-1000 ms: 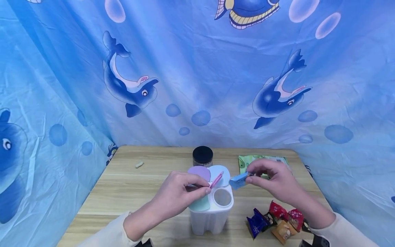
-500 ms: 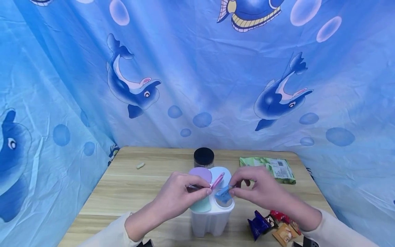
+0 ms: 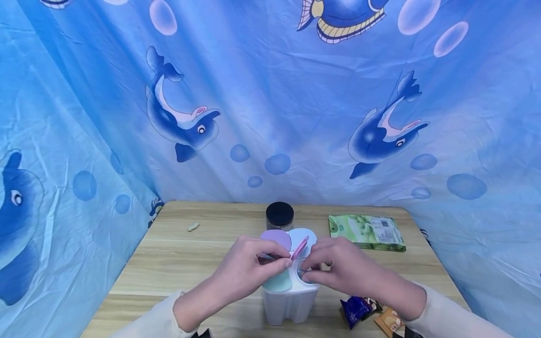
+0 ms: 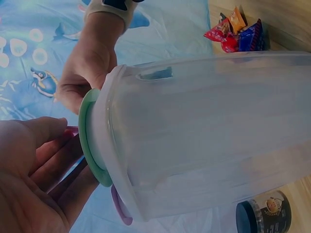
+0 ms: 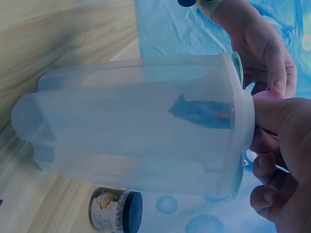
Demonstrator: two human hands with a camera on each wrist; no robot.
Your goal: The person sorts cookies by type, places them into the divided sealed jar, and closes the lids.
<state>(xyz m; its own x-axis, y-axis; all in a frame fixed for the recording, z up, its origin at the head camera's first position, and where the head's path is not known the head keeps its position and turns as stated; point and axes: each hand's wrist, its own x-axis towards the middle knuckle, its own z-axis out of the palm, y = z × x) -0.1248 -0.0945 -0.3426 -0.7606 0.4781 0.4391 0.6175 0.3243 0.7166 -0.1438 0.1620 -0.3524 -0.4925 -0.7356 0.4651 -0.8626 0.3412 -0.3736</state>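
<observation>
While the left hand [image 3: 249,265] is pinching a pink lid [image 3: 298,247] upright, the right hand [image 3: 334,267] is pressing its fingertips into the freed opening of a white four-compartment container [image 3: 291,300] on a wooden desk [image 3: 177,258].

Going left to right: a small pale scrap [image 3: 192,226] is lying on the desk well apart from the work; the left hand is gripping the pink lid, apparently to keep the opening clear; purple [image 3: 275,237] and green [image 3: 276,282] lids are covering the neighbouring compartments. Seen through the wall, a blue wrapped sweet [image 5: 199,110] is sitting inside, just under the right fingers, which are curled at the rim; whether they are touching it cannot be told. Behind, a black-lidded jar [image 3: 279,215] is standing; right of it, a green packet [image 3: 367,232] and more wrapped sweets [image 3: 372,312] are lying.
</observation>
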